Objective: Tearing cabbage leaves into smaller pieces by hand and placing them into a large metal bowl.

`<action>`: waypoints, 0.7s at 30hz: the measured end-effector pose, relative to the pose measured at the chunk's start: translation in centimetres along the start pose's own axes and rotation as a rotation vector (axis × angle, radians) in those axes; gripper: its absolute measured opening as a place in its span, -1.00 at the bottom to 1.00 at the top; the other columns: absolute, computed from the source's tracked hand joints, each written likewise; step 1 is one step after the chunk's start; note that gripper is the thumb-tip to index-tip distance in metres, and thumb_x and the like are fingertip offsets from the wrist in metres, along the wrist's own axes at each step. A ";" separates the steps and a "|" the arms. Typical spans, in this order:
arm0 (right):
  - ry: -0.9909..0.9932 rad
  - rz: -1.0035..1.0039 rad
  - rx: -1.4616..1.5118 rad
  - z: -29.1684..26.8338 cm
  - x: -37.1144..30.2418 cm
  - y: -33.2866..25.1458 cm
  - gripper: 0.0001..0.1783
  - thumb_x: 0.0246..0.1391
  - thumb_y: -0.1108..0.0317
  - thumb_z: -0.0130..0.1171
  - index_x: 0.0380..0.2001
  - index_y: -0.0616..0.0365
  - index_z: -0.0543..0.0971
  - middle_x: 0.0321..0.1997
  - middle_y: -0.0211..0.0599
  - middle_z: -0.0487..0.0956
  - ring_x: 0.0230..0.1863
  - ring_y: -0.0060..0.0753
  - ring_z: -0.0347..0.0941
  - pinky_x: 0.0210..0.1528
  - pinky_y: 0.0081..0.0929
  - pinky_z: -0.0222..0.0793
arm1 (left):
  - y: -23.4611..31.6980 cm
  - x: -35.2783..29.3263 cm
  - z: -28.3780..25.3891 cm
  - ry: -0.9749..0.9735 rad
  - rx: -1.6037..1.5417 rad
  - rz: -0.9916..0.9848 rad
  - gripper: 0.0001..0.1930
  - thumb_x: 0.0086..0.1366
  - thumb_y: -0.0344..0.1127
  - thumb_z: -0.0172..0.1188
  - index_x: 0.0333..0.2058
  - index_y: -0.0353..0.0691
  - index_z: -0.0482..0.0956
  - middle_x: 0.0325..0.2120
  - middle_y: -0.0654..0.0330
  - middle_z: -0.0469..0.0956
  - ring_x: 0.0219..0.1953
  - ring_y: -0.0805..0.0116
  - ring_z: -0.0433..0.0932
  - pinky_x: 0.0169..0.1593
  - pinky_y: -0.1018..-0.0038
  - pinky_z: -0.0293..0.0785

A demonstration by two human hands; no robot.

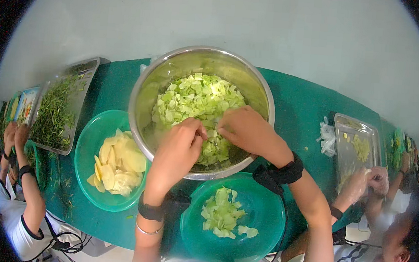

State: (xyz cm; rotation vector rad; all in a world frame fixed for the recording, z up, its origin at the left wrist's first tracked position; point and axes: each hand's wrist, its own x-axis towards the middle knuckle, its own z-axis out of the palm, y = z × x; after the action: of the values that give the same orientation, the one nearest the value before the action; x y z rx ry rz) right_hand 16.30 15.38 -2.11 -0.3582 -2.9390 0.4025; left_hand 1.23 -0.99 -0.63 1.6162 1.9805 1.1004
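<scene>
A large steel bowl (215, 63) stands in front of me, with a heap of pale green torn cabbage pieces (197, 95) in it. Over the near part of the heap, my left hand (181, 141) is closed, thumb against curled fingers. My right hand (249, 130) is also closed in a pinch, a short way to its right, over the bowl's right side. Whatever lies between the fingertips of either hand is too small or hidden to make out. Below the steel bowl's near rim, a green plastic bowl (263, 229) holds a smaller pile of cabbage pieces (222, 213).
At left, another green bowl (88, 143) holds pale yellow slices (118, 165). Beyond it is a steel tray of chopped greens (56, 106). A clear plastic bag (327, 138) and a steel tray (355, 125) lie at right on the green table (297, 108). Co-workers sit on both sides.
</scene>
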 end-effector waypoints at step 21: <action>-0.264 -0.079 0.175 -9.0 -6.4 -10.8 -0.81 0.08 0.42 0.18 -0.20 0.15 0.55 -0.26 -0.15 0.60 -0.24 -0.02 0.56 -0.17 -0.16 0.46 | -2.0 0.7 -0.5 -0.083 -0.592 -0.055 -0.82 0.37 -0.42 0.03 -0.18 -0.32 0.59 -0.23 0.27 0.60 -0.15 0.48 0.50 -0.04 0.50 0.43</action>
State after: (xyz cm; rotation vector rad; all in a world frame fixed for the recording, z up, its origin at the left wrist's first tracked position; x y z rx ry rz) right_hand 21.81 5.81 8.75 -0.1776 -3.1246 0.7428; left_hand -0.62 -0.61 -1.72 1.2560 1.4419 1.4007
